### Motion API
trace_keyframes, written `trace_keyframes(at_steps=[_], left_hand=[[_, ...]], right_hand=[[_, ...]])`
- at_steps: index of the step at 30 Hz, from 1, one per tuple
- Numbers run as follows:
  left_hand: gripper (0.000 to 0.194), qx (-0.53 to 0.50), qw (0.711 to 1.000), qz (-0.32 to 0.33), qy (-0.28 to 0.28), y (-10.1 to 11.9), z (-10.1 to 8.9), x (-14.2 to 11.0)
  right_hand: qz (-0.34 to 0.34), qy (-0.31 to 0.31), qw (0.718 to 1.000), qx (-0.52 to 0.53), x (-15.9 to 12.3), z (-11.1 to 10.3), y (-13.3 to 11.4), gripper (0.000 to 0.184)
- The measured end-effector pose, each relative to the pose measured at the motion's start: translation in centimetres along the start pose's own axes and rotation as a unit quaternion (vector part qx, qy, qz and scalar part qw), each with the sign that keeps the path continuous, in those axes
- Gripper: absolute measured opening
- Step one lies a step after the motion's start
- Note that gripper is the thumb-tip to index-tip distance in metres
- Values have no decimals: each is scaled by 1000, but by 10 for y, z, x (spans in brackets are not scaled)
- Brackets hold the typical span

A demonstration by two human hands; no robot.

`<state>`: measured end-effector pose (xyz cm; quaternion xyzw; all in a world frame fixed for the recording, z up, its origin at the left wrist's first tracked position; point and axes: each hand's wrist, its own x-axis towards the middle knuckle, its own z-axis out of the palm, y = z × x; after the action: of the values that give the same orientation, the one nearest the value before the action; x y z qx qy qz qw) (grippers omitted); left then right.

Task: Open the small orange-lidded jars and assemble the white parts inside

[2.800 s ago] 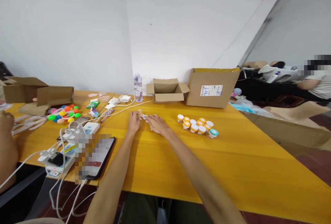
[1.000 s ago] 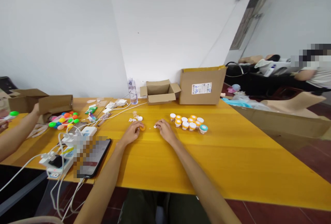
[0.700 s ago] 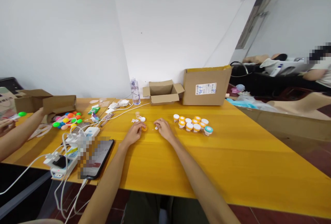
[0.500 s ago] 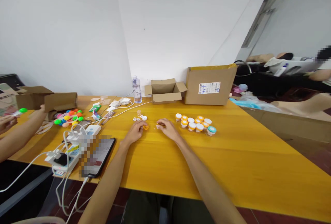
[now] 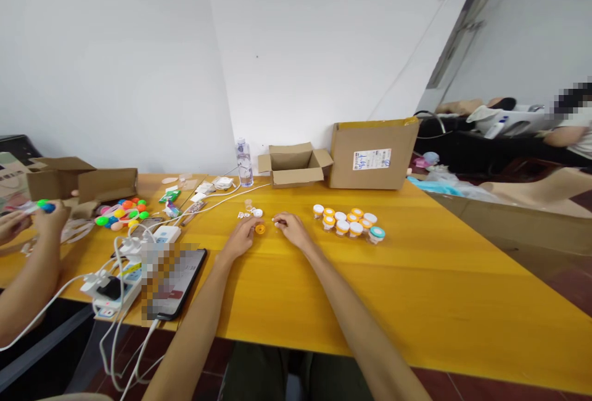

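Observation:
Both my hands rest on the yellow table near its middle. My left hand has its fingers curled beside a small orange lid and touches it. My right hand pinches a tiny white piece at its fingertips. Just beyond lie a white cap and small white bits. To the right stands a cluster of small jars with orange and white lids, one teal.
A phone, power strip and white cables lie at left. Coloured balls and an open carton sit far left, where another person's hands work. A water bottle and two cardboard boxes stand at the back.
My hands have drawn back from the white pieces and parted; the orange lid now lies by my left fingers. The other person's hands came together at far left.

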<state>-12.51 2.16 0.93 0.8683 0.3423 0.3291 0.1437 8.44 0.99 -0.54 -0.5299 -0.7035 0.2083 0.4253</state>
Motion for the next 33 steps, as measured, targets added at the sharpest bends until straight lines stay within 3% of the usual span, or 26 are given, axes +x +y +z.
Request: trace_keyframes(at_steps=[6,11,21,25,33], left_hand=[[48,14,1000,-10,20,-5,2,-2],[53,28,999,-26,37,-7,3,-4],[42,61,989,-79,108,-22,4,-5],[33,78,980,-102,150,-34,7,-6],[22,72,988,-89,99,-34,10,1]], right_hand=[[-34,-29,998,-32,13,17,-15,30],[-46,-62,996,-46,17,19,-24,34],[-53,-55,996,-45,21,22,-24,32],[-47,7,997,-54,7,14,-15,32],[-53,4,992,-117,-40,-5,-10,25]])
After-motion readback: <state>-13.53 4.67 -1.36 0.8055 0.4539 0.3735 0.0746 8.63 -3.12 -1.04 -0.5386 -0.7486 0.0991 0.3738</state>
